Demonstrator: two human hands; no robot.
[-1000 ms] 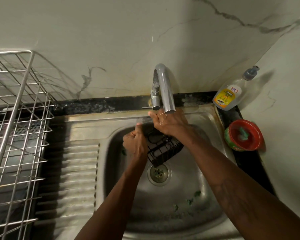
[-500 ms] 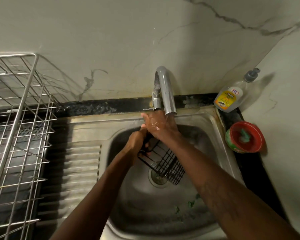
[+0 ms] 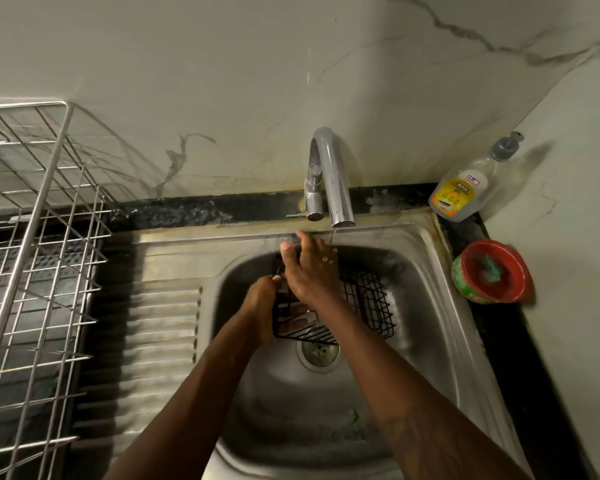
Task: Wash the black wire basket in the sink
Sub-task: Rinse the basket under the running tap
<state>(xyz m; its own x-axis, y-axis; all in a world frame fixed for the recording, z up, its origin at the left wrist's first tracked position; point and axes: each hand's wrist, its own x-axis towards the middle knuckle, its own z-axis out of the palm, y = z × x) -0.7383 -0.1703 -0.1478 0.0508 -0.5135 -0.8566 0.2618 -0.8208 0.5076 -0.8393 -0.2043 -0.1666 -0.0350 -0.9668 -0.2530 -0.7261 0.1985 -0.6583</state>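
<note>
Over the basin of the steel sink (image 3: 430, 289), just above the drain (image 3: 319, 351), hangs the black wire basket (image 3: 368, 299), tilted with its open side toward the camera. The left hand (image 3: 260, 306) is at the basket's 9 o'clock side; its grip is closed round the left wall, with fingertips (image 3: 297, 315) showing through the wires inside. The right hand (image 3: 309, 268) lies across the basket's upper left part, from about 10 to 12 o'clock; its grip is slack, with fingers stretched straight toward the tap (image 3: 329, 174) and the palm resting on the wires. A thin stream falls from the spout onto those fingers. Most of the mesh shows free at 3 o'clock of the right wrist.

At 9 o'clock of the sink lie the ribbed draining board (image 3: 160, 323) and a steel dish rack (image 3: 39, 237). On the dark worktop at 2 o'clock stands a soap bottle (image 3: 461, 192), and at 3 o'clock a red bowl (image 3: 499, 289) holding a green scrubber (image 3: 490, 268). Green scraps (image 3: 352, 415) lie in the basin at 6 o'clock.
</note>
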